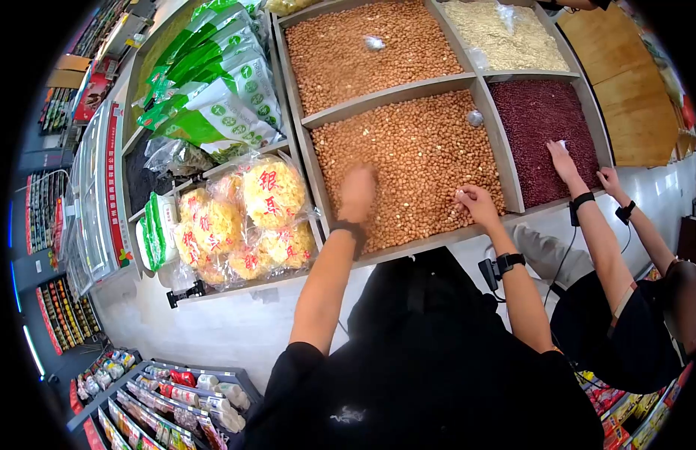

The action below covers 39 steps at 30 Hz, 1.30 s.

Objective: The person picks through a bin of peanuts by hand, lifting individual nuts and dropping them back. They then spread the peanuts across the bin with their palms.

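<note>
My left hand (358, 193) is over the left part of a bin of shelled peanuts (408, 146), close to their surface. It is smeared by motion and its fingers point down toward the nuts. My right hand (479, 208) is above the front right part of the same bin, thumb and fingertips pinched together. A small pale spot shows at those fingertips, too small to name. A little grey ball (475, 118) rests on the peanuts near the right divider. Dark bands circle both my wrists.
Red beans (539, 127) fill the bin at right, where a co-worker's hand (561, 159) reaches in. More peanuts (370, 52) lie behind the divider, with pale grain (505, 34) beside them. Bagged white fungus (246, 217) and green-white packets (228, 97) sit at left.
</note>
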{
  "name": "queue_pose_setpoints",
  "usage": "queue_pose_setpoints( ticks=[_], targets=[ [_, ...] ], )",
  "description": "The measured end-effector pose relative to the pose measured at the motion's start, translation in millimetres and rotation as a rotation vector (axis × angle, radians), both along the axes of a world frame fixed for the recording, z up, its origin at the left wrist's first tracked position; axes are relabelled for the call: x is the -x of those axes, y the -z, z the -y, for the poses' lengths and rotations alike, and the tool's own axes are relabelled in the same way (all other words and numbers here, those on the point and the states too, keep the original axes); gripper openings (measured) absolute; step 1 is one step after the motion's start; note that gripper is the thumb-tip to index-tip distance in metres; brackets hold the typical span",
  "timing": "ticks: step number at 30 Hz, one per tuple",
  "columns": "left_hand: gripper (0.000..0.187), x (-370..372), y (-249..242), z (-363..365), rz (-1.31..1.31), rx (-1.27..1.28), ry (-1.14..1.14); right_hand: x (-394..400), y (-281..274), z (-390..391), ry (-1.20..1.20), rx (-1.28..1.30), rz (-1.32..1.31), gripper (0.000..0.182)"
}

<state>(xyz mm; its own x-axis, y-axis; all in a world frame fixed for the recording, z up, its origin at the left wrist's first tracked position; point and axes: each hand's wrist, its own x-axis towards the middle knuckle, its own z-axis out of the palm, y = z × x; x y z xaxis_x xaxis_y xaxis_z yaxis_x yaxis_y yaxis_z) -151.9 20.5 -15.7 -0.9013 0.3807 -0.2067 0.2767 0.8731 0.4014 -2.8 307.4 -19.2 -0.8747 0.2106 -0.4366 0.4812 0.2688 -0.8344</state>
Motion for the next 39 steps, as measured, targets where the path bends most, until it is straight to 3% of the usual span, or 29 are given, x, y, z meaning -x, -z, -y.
queue_pose_setpoints(
  ticks=[2, 6, 7, 8, 9, 15, 18, 20, 21, 22, 23, 30, 34, 39],
  targets=[
    [0.018, 0, -10, -5, 0.019, 0.032, -0.008, -5, -6, -11, 0.247, 0.590, 0.023, 0.014],
    [0.017, 4, 10, 3, -0.048, 0.031, 0.015, -10, -18, -21, 0.417, 0.909, 0.022, 0.013],
    [0.017, 7, 8, 1, 0.005, 0.053, -0.004, -12, -10, -29, 0.369, 1.069, -0.055, 0.015],
    [0.017, 6, 4, -1, 0.051, 0.071, -0.026, -13, -6, -36, 0.388, 1.063, -0.093, 0.015],
    [0.016, 3, 9, 0, -0.097, 0.087, -0.003, -14, -1, -40, 0.373, 1.037, -0.055, 0.016],
    [0.011, -3, -3, -8, -0.065, 0.194, -0.031, -8, 7, -52, 0.437, 0.877, -0.004, 0.021],
    [0.010, -11, 7, -9, -0.043, 0.061, -0.112, -9, 19, -65, 0.336, 0.846, 0.013, 0.021],
    [0.014, -16, 5, -7, -0.078, 0.170, -0.036, -6, 60, -77, 0.182, 0.943, -0.039, 0.021],
    [0.016, -18, 9, -2, -0.085, 0.182, -0.040, -1, 39, -79, 0.063, 0.817, -0.006, 0.023],
    [0.017, -13, 11, 0, -0.117, 0.180, -0.024, 6, 5, -65, 0.281, 0.817, 0.125, 0.024],
    [0.017, -17, 12, 3, -0.115, 0.199, -0.029, 9, 0, -62, 0.286, 0.847, 0.147, 0.025],
    [0.024, -26, 10, -2, -0.182, 0.159, -0.085, 42, -9, -38, 0.109, 0.749, 0.203, 0.025],
    [0.017, -30, 9, 0, -0.174, 0.098, -0.085, 68, -7, -10, 0.051, 0.755, 0.297, 0.025],
    [0.014, -40, -18, -1, -0.264, 0.046, -0.224, 96, 3, 36, -0.020, 0.887, 0.286, 0.027]
  ],
)
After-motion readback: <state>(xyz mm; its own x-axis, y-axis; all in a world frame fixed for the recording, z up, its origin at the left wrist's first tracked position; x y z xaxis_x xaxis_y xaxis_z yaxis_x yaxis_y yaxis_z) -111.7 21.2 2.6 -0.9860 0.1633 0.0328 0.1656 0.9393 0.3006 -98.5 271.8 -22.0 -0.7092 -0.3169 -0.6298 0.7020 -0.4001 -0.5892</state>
